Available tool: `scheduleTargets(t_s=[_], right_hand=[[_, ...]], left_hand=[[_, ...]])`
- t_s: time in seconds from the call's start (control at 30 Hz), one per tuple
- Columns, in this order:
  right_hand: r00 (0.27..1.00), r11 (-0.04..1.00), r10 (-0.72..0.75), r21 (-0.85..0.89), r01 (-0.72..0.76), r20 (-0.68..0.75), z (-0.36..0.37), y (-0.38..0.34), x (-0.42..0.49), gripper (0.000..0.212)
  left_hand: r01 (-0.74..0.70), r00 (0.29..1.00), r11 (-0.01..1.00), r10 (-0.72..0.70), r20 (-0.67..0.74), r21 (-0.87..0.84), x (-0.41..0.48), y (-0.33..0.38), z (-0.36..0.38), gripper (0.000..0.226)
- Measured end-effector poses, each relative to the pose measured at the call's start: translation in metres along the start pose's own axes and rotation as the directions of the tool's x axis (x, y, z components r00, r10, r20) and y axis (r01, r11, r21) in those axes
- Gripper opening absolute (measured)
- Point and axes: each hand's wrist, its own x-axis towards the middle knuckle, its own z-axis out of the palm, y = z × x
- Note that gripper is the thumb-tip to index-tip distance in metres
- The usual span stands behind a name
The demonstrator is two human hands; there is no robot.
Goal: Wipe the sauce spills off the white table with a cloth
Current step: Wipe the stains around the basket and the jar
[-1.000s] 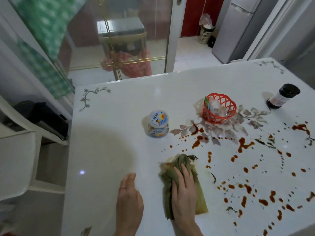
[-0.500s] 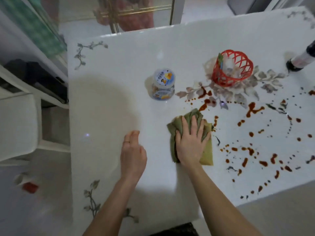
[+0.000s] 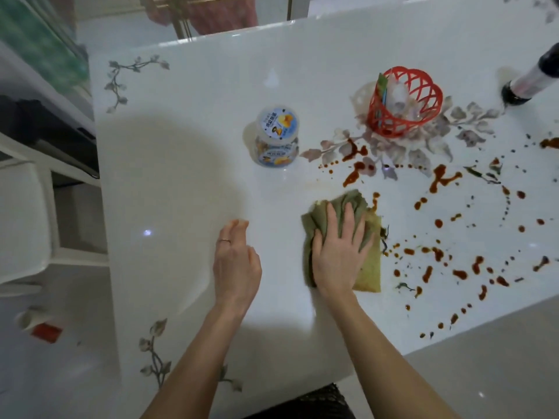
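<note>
A crumpled green cloth (image 3: 371,267) lies on the white table (image 3: 181,176) near its middle. My right hand (image 3: 338,252) presses flat on the cloth with its fingers spread and straight. My left hand (image 3: 236,261) rests on the bare table to the left of the cloth, fingers relaxed, holding nothing. Reddish-brown sauce spills (image 3: 444,176) spread over the right half of the table, in blobs and several small drops, starting just right of and beyond the cloth.
A small labelled jar (image 3: 276,137) stands beyond my hands. A red lattice basket (image 3: 405,101) sits at the back right, and a dark-capped bottle (image 3: 532,80) stands at the far right. A white chair (image 3: 27,222) is left of the table.
My right hand has pushed the cloth away from me, up toward the sauce near the jar. The camera has tilted down, so my forearms show. My left hand stays flat on the table.
</note>
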Motion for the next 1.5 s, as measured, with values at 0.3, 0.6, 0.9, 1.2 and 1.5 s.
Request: scheduleTargets(t_s=[0.3,0.6,0.9,1.2,1.5], right_hand=[[0.995,0.987,-0.09,0.13,0.095,-0.043,0.0,-0.001,0.031,0.042],[0.955,0.923,-0.295,0.248,0.294,-0.031,0.007,-0.082,0.015,0.039],[0.961,0.98,-0.183,-0.039,0.195,0.208,0.0,-0.025,0.066,0.06],[0.938,0.945,-0.304,-0.069,0.319,0.168,0.001,-0.021,0.054,0.062],[0.97,0.97,-0.211,-0.098,0.224,0.12,0.006,-0.02,0.081,0.057]], left_hand=[[0.016,1.0,0.999,-0.016,0.007,-0.038,0.002,0.005,0.002,0.045],[0.026,1.0,0.997,-0.027,-0.007,-0.073,0.002,0.001,-0.01,0.046],[0.033,0.999,0.998,-0.033,-0.006,-0.058,0.01,0.001,-0.012,0.044],[-0.033,0.999,0.995,0.035,0.029,-0.09,0.016,0.018,0.006,0.045],[-0.155,0.983,0.987,0.157,0.098,-0.036,0.043,0.041,0.021,0.051]])
